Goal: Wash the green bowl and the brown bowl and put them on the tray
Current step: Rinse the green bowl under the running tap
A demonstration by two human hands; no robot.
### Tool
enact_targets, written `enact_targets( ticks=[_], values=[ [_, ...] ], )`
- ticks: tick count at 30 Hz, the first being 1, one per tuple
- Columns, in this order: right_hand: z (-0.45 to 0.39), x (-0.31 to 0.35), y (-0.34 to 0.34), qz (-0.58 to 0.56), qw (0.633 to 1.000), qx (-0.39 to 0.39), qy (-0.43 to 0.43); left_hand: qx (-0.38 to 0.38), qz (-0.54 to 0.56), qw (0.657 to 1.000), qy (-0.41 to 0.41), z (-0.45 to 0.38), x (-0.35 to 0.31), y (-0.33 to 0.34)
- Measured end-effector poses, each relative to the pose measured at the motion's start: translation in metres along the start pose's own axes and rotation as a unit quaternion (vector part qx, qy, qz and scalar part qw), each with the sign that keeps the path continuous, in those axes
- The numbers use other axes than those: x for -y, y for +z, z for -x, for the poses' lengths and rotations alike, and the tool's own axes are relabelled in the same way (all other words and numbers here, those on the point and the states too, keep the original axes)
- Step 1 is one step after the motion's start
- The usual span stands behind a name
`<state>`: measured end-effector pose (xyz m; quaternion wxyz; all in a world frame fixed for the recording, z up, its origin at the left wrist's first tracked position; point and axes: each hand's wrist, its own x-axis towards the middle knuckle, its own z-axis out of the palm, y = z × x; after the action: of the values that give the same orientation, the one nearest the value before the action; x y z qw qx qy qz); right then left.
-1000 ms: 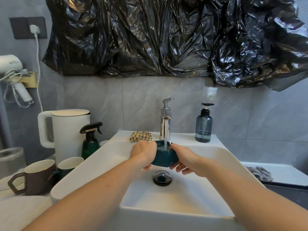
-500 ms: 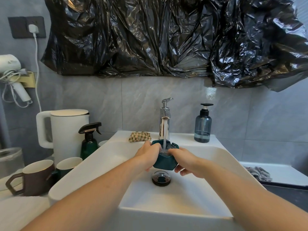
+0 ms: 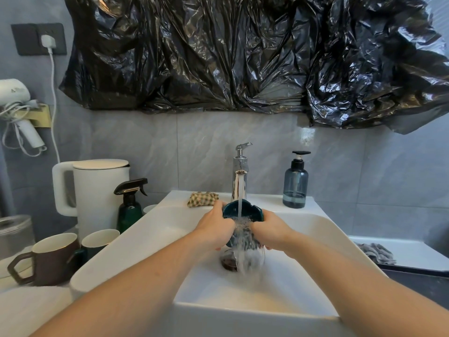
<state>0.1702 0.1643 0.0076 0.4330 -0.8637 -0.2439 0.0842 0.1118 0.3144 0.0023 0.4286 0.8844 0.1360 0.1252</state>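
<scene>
Fingers of your left hand (image 3: 215,228) curl round the left side of the green bowl (image 3: 243,212); those of your right hand (image 3: 272,231) curl round its right side, so both hands grip it.

Head view: you hold the bowl directly below the faucet (image 3: 240,175), tipped toward you, above the sink (image 3: 323,242) drain. Water strikes the inside and spills over the near rim. Rotate the bowl under the faucet stream so every inner face and the notched rim receive flow, then rinse the outside. Keep it low beneath the faucet to limit splashing. Maintain the two-sided grip; wet glaze is probably slippery. No brown bowl can be identified. A white tray-like surface (image 3: 401,251) lies right of the faucet, holding a grey cloth (image 3: 376,251).
</scene>
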Motion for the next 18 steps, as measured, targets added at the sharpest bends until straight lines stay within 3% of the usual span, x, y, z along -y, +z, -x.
enact_targets(
  ticks=[18],
  values=[
    [-0.0039,0.0002,-0.0005,0.006,0.998,-0.058,0.022,0.029,-0.029,0.999,-0.027,-0.0058,0.0047,0.0019]
  ],
)
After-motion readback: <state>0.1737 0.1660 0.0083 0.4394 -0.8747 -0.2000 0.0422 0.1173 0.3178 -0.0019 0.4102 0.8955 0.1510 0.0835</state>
